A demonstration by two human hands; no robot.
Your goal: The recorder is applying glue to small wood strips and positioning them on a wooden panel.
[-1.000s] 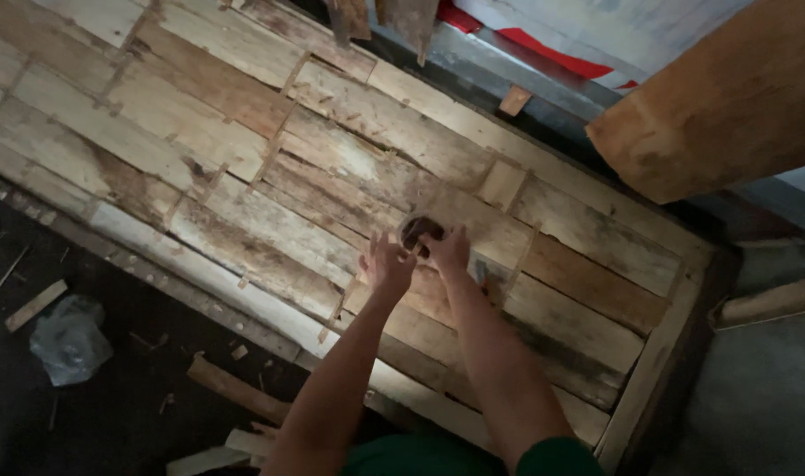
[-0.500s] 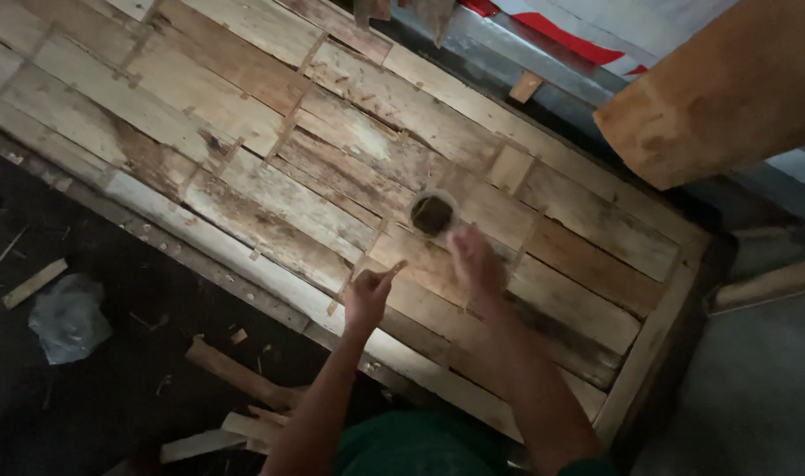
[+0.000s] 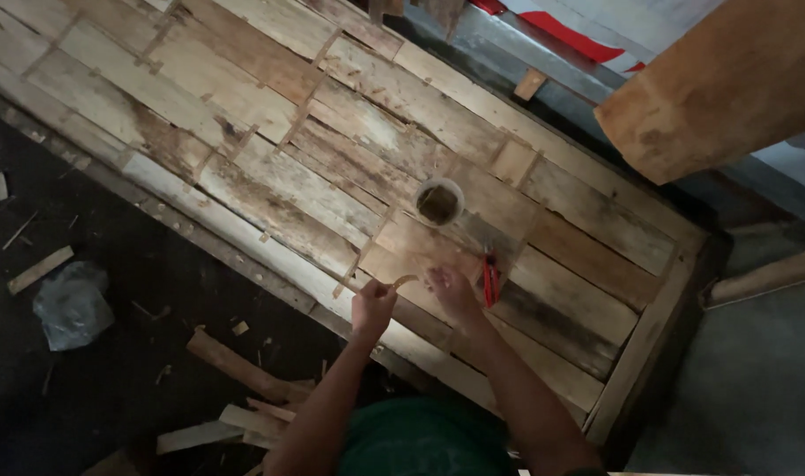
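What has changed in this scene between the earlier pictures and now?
Both hands drew back from the small cup toward the body. The left hand now pinches a thin wood sliver; the right hand is beside a red-handled tool. The cup and the plank panel stayed put.

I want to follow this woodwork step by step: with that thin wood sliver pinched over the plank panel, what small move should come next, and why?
Probably lower the thin wood sliver into a gap between planks. The left hand pinches it just above the plank panel, the right hand is open beside its tip, and similar slivers already sit in other seams. The cup and red-handled tool lie unused.
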